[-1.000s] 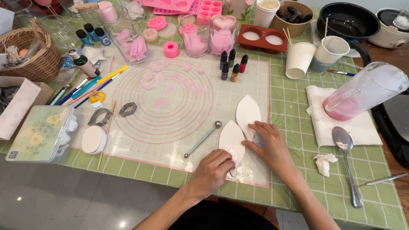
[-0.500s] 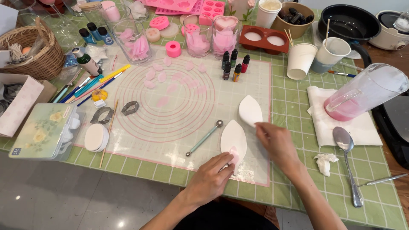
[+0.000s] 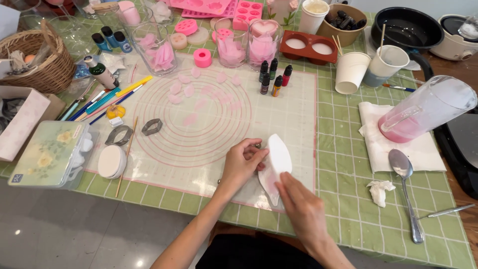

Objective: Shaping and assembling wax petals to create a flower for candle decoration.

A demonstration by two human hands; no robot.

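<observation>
Low in the centre of the frame, both hands meet on a white petal-shaped piece (image 3: 277, 164) lying at the right edge of the translucent work mat (image 3: 209, 124) with pink rings. The left hand (image 3: 242, 162) curls its fingers against the piece's left edge — the right hand (image 3: 302, 211) presses fingertips onto its lower end. At lower left sits a flat rectangular box (image 3: 50, 153), pale green with yellow flowers, beside a round white puck (image 3: 110, 161). Four small dropper bottles (image 3: 273, 79) — dark, with coloured caps — stand at upper centre. A tilted clear jug (image 3: 423, 112) holding pink liquid rests on a white towel at right.
</observation>
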